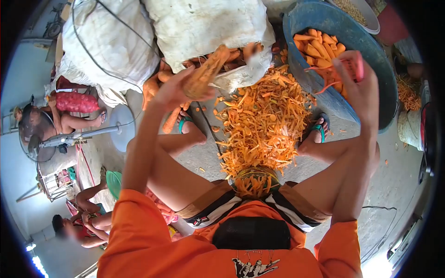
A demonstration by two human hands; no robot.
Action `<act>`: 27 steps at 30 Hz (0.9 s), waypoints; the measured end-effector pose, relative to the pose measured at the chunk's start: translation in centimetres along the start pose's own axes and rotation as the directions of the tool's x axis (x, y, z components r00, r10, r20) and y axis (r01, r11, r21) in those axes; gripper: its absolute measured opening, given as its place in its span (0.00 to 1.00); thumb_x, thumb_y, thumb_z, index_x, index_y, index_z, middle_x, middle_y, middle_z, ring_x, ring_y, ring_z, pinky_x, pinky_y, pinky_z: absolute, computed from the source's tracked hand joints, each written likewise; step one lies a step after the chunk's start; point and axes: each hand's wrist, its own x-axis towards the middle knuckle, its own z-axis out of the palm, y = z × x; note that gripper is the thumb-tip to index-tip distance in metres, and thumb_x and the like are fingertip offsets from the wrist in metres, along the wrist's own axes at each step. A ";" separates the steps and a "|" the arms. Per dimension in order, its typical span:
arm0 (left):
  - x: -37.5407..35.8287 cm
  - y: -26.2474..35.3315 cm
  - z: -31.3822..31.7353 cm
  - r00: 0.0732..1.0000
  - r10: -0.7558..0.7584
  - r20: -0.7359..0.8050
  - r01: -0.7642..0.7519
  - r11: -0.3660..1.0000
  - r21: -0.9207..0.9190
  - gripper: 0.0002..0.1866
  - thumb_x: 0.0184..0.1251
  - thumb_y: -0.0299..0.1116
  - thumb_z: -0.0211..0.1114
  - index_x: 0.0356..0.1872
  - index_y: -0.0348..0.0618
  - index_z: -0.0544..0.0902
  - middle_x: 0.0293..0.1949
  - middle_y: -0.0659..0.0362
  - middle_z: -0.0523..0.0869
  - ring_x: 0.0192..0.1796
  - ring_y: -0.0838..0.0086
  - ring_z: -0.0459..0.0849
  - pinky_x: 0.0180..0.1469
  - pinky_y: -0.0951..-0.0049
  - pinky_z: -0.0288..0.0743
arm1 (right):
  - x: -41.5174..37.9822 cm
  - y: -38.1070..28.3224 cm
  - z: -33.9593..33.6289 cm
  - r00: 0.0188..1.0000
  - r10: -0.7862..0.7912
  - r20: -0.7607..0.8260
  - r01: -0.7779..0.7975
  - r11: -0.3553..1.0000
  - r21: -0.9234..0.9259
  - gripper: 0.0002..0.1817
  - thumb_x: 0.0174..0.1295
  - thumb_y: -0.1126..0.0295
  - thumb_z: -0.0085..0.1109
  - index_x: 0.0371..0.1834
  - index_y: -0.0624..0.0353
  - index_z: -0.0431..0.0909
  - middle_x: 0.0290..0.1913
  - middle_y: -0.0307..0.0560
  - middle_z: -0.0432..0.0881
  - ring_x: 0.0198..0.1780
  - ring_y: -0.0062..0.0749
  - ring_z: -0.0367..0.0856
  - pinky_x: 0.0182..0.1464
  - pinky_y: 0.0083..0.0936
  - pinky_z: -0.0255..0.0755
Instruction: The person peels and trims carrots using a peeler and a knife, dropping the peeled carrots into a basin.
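My left hand point(175, 89) is closed around a large unpeeled carrot point(207, 73), tilted up in front of the sacks. My right hand point(364, 82) grips a red-handled peeler point(357, 66) above the edge of the blue tub point(320, 95). Peeled carrots point(320, 47) fill part of that tub. Between my feet lies a wide heap of carrot peels point(266, 123). More peels sit in a round container point(256, 172) close to my lap. The carrot and the peeler are well apart.
An open white sack point(211, 28) spills unpeeled carrots point(150, 90); another full sack point(109, 41) stands beside it. A standing fan point(69, 138) is at the left, with two seated people beyond. A black cable crosses the sacks. A white bucket point(411, 123) stands at the right.
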 end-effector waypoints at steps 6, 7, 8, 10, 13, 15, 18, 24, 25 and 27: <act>2.8 -4.4 11.6 0.974 0.212 0.080 -0.207 0.976 -0.067 0.32 0.85 0.59 0.46 0.68 0.42 0.76 0.40 0.55 0.87 0.42 0.71 0.86 0.44 0.72 0.81 | -1.9 -1.0 4.4 0.901 -0.179 0.396 0.225 0.972 -0.073 0.10 0.70 0.65 0.69 0.40 0.60 0.80 0.27 0.42 0.80 0.29 0.25 0.78 0.35 0.29 0.72; 2.5 -4.8 12.8 0.974 0.220 0.052 -0.220 0.975 -0.006 0.30 0.85 0.58 0.48 0.66 0.42 0.78 0.37 0.58 0.86 0.38 0.76 0.84 0.42 0.72 0.80 | -2.3 -1.3 4.8 0.905 -0.163 0.393 0.218 0.971 -0.098 0.10 0.70 0.65 0.69 0.40 0.60 0.80 0.27 0.42 0.80 0.29 0.25 0.78 0.35 0.29 0.72; 2.4 -5.3 13.5 0.974 0.215 0.075 -0.215 0.976 -0.011 0.30 0.85 0.58 0.48 0.66 0.42 0.78 0.37 0.58 0.86 0.38 0.76 0.84 0.42 0.72 0.80 | -2.7 -1.8 5.3 0.876 -0.226 0.427 0.268 0.962 -0.042 0.11 0.69 0.64 0.69 0.40 0.60 0.79 0.26 0.45 0.79 0.28 0.31 0.77 0.34 0.32 0.71; 1.8 -5.8 14.1 0.923 0.385 -0.001 -0.361 0.866 0.347 0.25 0.84 0.53 0.54 0.62 0.42 0.81 0.39 0.59 0.87 0.36 0.80 0.84 0.40 0.76 0.80 | -3.2 -2.4 5.9 0.847 -0.284 0.449 0.313 0.950 0.010 0.13 0.69 0.63 0.69 0.39 0.61 0.79 0.26 0.48 0.78 0.26 0.38 0.75 0.34 0.35 0.70; 1.8 -6.3 14.3 0.879 0.476 -0.031 -0.417 0.799 0.433 0.23 0.81 0.48 0.61 0.61 0.39 0.82 0.41 0.60 0.88 0.38 0.81 0.86 0.41 0.77 0.82 | -3.8 -3.1 6.6 0.808 -0.217 0.548 0.270 0.963 -0.017 0.20 0.68 0.54 0.67 0.45 0.63 0.84 0.33 0.61 0.84 0.37 0.60 0.83 0.41 0.46 0.75; 1.6 -6.4 14.5 0.833 0.548 -0.075 -0.436 0.734 0.522 0.23 0.81 0.47 0.63 0.62 0.38 0.82 0.42 0.60 0.88 0.39 0.80 0.87 0.42 0.77 0.83 | -4.3 -3.1 7.1 0.814 -0.241 0.528 0.289 0.957 -0.008 0.20 0.68 0.54 0.67 0.45 0.63 0.84 0.33 0.61 0.85 0.37 0.60 0.83 0.42 0.46 0.75; 1.4 -6.6 14.2 0.812 0.569 -0.125 -0.419 0.720 0.554 0.21 0.73 0.46 0.72 0.53 0.37 0.87 0.36 0.65 0.88 0.34 0.86 0.82 0.37 0.81 0.75 | -4.7 -2.9 7.8 0.824 -0.265 0.501 0.306 0.952 0.000 0.19 0.69 0.55 0.66 0.46 0.62 0.85 0.34 0.62 0.85 0.38 0.61 0.83 0.42 0.47 0.75; 0.3 -7.0 13.3 0.771 0.637 -0.010 -0.541 0.663 0.518 0.20 0.67 0.39 0.78 0.51 0.34 0.88 0.37 0.65 0.88 0.36 0.86 0.80 0.39 0.80 0.75 | -3.9 1.4 10.3 0.839 -0.125 0.530 0.199 0.976 -0.084 0.19 0.68 0.55 0.66 0.44 0.62 0.85 0.33 0.61 0.86 0.36 0.56 0.85 0.40 0.46 0.75; 0.1 -7.3 13.3 0.695 0.709 0.119 -0.671 0.580 0.462 0.20 0.66 0.38 0.78 0.51 0.34 0.87 0.38 0.63 0.88 0.38 0.86 0.81 0.41 0.79 0.76 | -3.2 3.6 10.7 0.820 0.039 0.571 0.089 0.977 -0.194 0.19 0.68 0.55 0.67 0.42 0.62 0.85 0.32 0.59 0.86 0.35 0.53 0.85 0.39 0.44 0.75; -0.2 -6.7 12.9 0.670 0.707 0.227 -0.732 0.579 0.358 0.21 0.67 0.40 0.76 0.50 0.32 0.87 0.43 0.60 0.89 0.43 0.82 0.83 0.48 0.76 0.78 | -1.7 5.3 9.8 0.832 0.120 0.542 0.034 0.963 -0.266 0.20 0.68 0.53 0.67 0.39 0.63 0.82 0.29 0.55 0.83 0.32 0.47 0.83 0.38 0.42 0.74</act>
